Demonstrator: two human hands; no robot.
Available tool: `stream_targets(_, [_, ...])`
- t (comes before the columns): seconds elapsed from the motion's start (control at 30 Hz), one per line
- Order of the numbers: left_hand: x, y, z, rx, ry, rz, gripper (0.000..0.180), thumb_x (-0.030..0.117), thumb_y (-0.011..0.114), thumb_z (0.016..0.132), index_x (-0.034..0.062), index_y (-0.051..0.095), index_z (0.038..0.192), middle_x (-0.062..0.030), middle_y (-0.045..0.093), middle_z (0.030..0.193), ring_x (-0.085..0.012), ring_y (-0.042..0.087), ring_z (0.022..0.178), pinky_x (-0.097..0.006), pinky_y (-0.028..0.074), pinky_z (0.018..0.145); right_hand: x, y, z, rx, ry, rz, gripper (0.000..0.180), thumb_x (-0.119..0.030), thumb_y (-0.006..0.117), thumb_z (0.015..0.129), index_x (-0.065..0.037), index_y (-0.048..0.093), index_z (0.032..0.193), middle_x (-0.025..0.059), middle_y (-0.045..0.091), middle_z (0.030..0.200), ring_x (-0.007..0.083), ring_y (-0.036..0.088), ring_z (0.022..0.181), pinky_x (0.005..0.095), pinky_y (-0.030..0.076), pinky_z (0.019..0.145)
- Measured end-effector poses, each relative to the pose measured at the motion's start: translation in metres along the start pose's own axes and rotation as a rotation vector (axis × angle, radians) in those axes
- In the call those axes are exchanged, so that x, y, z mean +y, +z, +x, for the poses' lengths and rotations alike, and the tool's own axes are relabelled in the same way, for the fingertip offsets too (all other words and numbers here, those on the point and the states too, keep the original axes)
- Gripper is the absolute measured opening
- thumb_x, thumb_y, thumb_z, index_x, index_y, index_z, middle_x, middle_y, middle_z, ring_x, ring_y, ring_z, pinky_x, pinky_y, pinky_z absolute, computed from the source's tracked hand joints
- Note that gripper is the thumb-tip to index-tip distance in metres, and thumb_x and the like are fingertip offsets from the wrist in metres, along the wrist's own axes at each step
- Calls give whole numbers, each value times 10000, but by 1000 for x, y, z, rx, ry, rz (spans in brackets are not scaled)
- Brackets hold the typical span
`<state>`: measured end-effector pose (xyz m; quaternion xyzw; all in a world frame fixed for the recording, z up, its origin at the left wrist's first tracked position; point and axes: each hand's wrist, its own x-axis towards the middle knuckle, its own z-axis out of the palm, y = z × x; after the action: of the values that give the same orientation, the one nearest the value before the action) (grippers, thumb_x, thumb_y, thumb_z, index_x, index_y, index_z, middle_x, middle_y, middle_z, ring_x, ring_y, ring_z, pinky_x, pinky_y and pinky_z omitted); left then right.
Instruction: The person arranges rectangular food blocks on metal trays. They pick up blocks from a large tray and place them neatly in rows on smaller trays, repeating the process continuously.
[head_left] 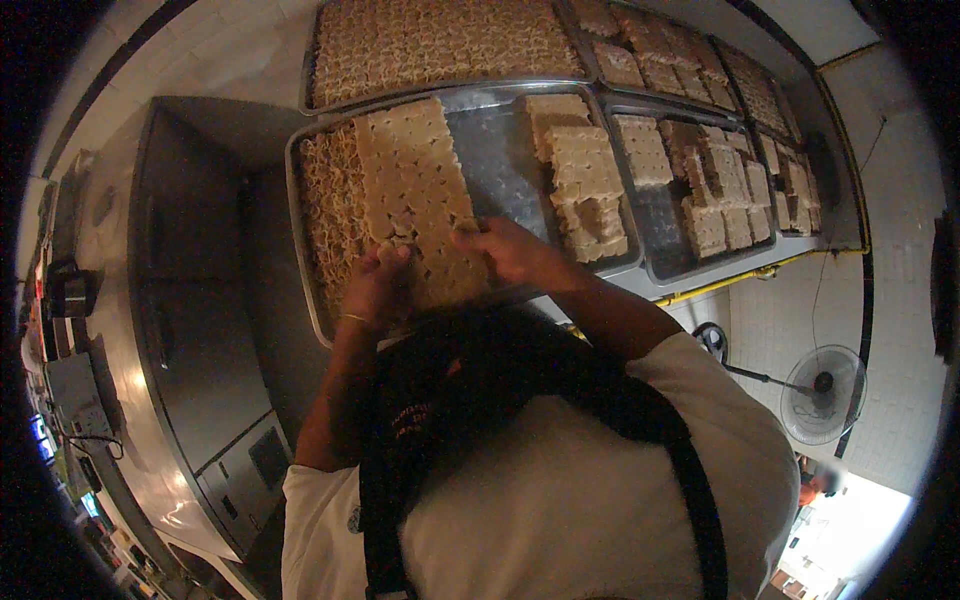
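Note:
A large steel tray (pixel 500 160) lies in front of me, holding pale square biscuit-like pieces. A wide sheet of these pieces (pixel 415 190) runs down its left half, with rows of thinner pieces (pixel 325 210) at the far left. My left hand (pixel 378 280) rests on the near end of the sheet, fingers curled over pieces. My right hand (pixel 510 250) presses on the sheet's near right edge, fingers bent around pieces. Stacks of the same squares (pixel 585 185) stand on the tray's right side.
More filled steel trays sit behind (pixel 440 45) and to the right (pixel 700 180). A steel cabinet (pixel 200 330) stands to my left. A yellow pipe (pixel 720 285) runs under the counter edge, and a pedestal fan (pixel 825 390) stands on the tiled floor at right.

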<state>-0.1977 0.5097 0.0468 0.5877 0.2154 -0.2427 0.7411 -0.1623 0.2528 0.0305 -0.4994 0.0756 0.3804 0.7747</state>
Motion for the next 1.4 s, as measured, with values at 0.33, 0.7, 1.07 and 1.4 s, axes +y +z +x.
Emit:
stream_targets(0.33, [17,17,-20,-28,92,-58,279,243,679,986,88,611,1207,-28,642,1054,-171,611,881,-336,548,757,12,-12,8,-36,-101,-158,437,-316,702,993,-13,644,1303,72,695,1219,204,649,1117,399,508,1006])
stream_targets(0.7, [-36,-17,23,-309,447,-59,467,91,714,945,67,552,1382,-70,694,1200,-230,672,1068,-409,563,928,1,-2,-8,-38,-113,-191,461,-295,705,991,-32,624,1361,68,697,1246,199,634,1131,375,478,1041])
stream_targets(1.07, [-12,6,9,-79,126,-228,388,340,530,1024,50,596,1273,-92,672,1096,-260,659,943,-393,549,823,-22,32,-4,185,155,256,423,-373,695,949,-54,680,1228,116,710,1243,271,696,1115,468,550,988])
stream_targets(1.4, [-32,3,-9,49,34,-148,395,337,515,1050,47,601,1304,-136,655,1183,-245,661,952,-382,543,840,-15,3,-26,-83,-804,-1108,365,-163,660,968,-48,643,1314,131,689,1248,264,662,1173,427,510,1041])
